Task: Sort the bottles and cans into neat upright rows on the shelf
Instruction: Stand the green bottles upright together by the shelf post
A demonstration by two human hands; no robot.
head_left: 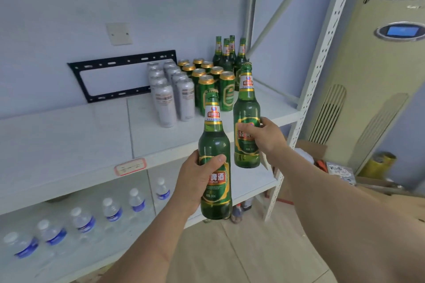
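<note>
I count two green glass beer bottles in hand, both upright with caps up and long axes nearly vertical, held in the air in front of the white metal shelf (161,142) rather than standing on it. My left hand (195,181) wraps the nearer green bottle (215,158) around its label, thumb curled across the front and fingers hidden behind the glass. My right hand (264,135) grips the farther green bottle (246,112) at its lower label, fingers curled round the front. The farther bottle leans a touch to the left at its neck. On the shelf board I count four more green glass bottles (226,53) standing upright in the back right corner. Just left of them stand green cans with gold tops (226,92), about nine, in upright rows. Beside those are silver aluminium cans (164,105) in two rows, roughly nine, though the rear ones blur together. On the lower shelf I see six clear plastic water bottles with blue labels (111,211) in a line. A black metal bracket (119,62) is fixed to the wall behind.
</note>
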